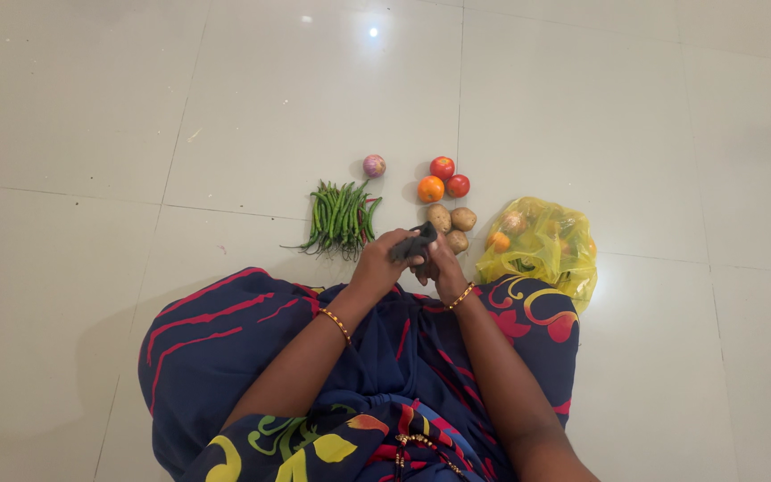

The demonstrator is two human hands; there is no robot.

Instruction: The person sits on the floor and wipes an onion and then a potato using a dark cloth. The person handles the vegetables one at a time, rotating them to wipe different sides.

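I sit on a pale tiled floor with a dark blue patterned cloth (225,348) over my lap. Both hands meet just in front of my knees. My left hand (378,264) grips a small dark grey object (414,244), and my right hand (442,266) holds the same object from the other side. What the dark object is cannot be told. Just beyond my hands lie three brown potatoes (451,223). A bunch of green chillies (341,218) lies to their left.
Three red and orange tomatoes (443,177) and a purple onion (374,165) lie farther out. A yellow plastic bag (542,247) holding more vegetables sits to the right, touching the cloth. Grout lines cross the glossy floor.
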